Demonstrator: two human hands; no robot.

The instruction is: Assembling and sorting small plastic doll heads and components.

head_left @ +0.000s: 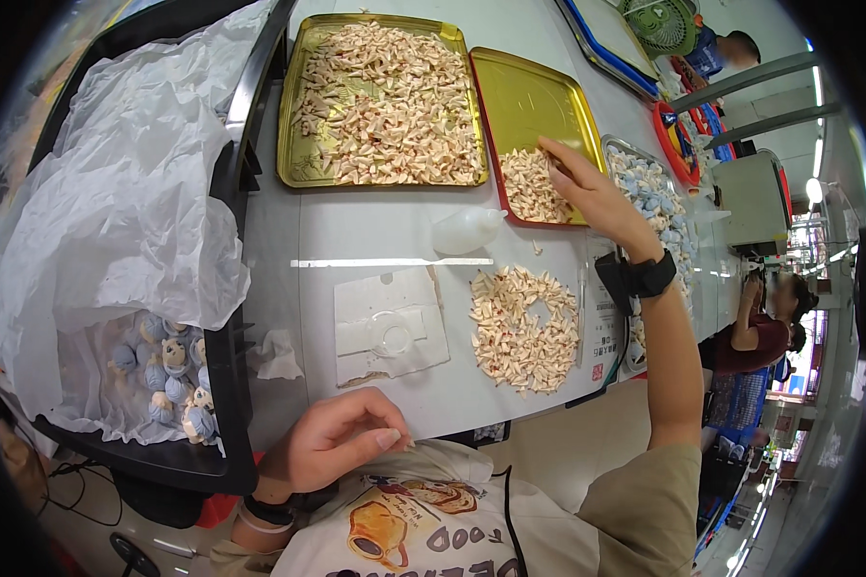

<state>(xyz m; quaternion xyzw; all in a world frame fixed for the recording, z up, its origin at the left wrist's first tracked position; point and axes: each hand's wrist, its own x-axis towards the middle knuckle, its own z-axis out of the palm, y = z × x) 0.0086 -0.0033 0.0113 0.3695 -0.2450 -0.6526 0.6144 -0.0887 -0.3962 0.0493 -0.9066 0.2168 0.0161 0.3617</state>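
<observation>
My right hand (587,192) reaches over the right side of a red-rimmed gold tray (534,91). Its fingers are stretched out beside a heap of small cream pointed pieces (532,188), and the palm side is hidden. Near my body, my left hand (342,438) has its fingers curled together. A tiny pale bit shows at its fingertips, too small to name. Ahead of that hand lies a square of grey-white cardboard (356,298) with a clear round disc (391,335) on it. More cream pieces (522,337) are spread loose on the table to the right.
A larger gold tray (289,144) full of cream pieces stands at the back. Between lies a translucent squeeze bottle (467,232). At left, a black crate (236,385) holds white paper (115,192) and small blue-and-cream figures (173,358). A clear tray of blue-and-white pieces (645,183) stands right.
</observation>
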